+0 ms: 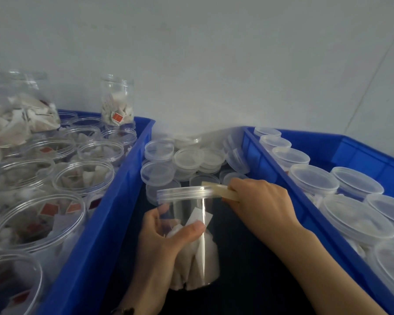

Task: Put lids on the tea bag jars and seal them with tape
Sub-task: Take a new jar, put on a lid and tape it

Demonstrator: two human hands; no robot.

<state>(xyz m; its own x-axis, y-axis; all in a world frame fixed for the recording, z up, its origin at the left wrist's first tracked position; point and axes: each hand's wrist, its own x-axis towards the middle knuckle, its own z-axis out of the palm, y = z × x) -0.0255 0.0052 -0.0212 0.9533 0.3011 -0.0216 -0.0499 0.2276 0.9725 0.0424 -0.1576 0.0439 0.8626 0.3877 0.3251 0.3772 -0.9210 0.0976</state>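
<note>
1. Here, the left blue crate [93,246] holds open jars of tea bags; the right blue crate [359,153] holds jars already lidded.
2. Between them the jar [191,242] stands upright, long axis vertical, on a dark surface. It is clear, with white tea bags inside.
3. My left hand [164,237] grips its body, thumb in front.
4. My right hand [259,205] pinches the tape [218,189] just right of the lid [187,192], so this hand is nearer to the seam.
5. The lid is already on and the tape touches its edge.
</note>
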